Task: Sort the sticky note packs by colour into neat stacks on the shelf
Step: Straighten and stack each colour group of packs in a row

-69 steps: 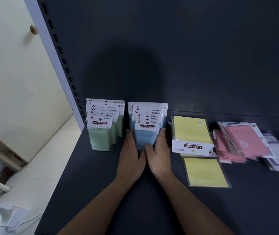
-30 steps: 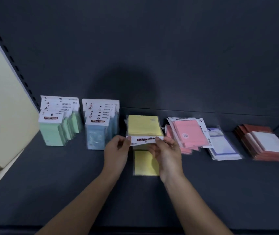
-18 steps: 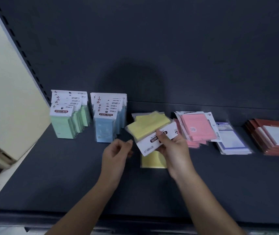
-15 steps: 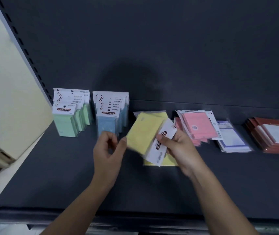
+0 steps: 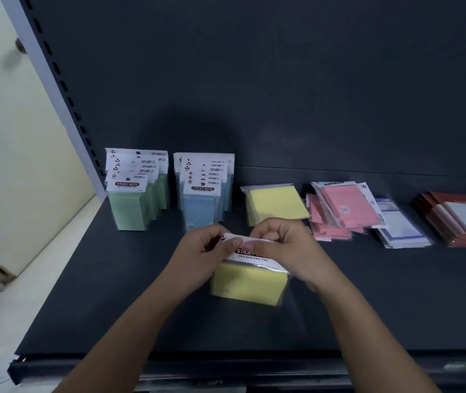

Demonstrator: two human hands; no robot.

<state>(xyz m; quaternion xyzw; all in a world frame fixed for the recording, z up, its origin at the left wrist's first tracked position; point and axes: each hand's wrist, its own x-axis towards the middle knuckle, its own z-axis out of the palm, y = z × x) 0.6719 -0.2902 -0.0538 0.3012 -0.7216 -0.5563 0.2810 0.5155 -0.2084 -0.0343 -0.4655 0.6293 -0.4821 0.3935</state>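
Yellow pack (image 5: 250,282) held upright; my left hand (image 5: 203,259) and right hand (image 5: 285,251) pinch its top edge (both curled), probably to stand it like the blue packs (image 5: 202,211).

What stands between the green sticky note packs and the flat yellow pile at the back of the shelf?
The upright row of blue packs, seen in the head view, with gaps to the green packs and yellow pile.

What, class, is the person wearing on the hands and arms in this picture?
Nothing that shows. The left hand and the right hand are bare, with no gloves, rings, watch or bracelet visible. No sleeve appears anywhere up to the picture's lower edge.
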